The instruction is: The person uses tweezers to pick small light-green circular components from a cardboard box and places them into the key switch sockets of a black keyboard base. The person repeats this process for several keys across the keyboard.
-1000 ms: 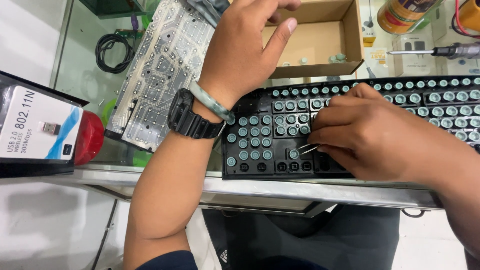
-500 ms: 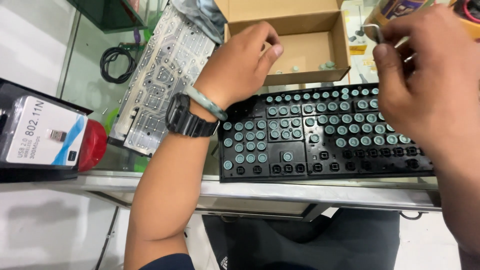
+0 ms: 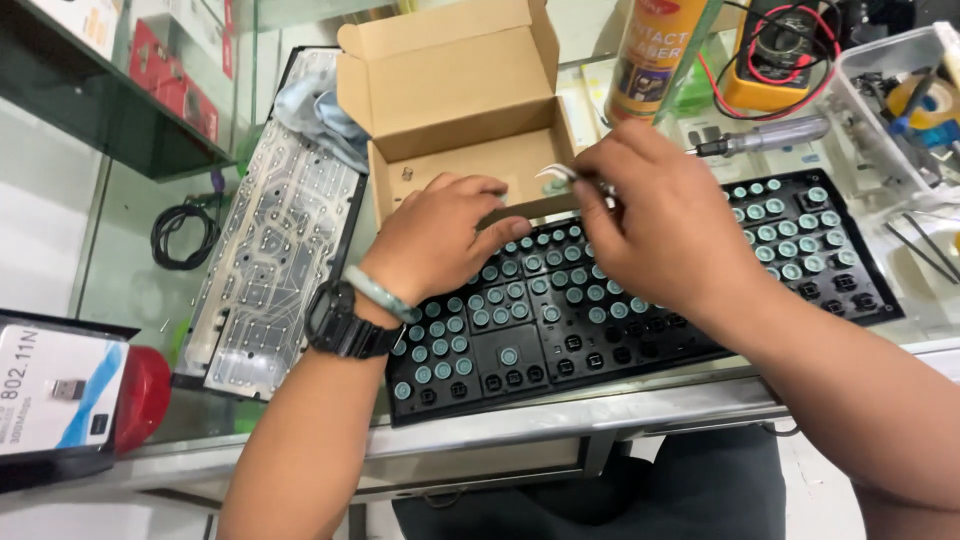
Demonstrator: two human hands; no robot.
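Observation:
A black keyboard frame with several teal rubber domes lies on the glass counter. Behind it stands an open cardboard box with small parts inside. My left hand, a black watch and a pale band on its wrist, grips the box's front wall, fingers curled over the edge. My right hand pinches metal tweezers. Their tips hold a small whitish piece just over the box's front right corner.
A keyboard membrane sheet and a grey cloth lie left of the box, with a coiled black cable further left. A spray can, screwdriver, multimeter and clear plastic tub stand at the back right. A small packaged adapter sits near left.
My right hand lifted the tweezers off the keyboard's lower rows and carried them up to the box. My left hand came down onto the box's front wall.

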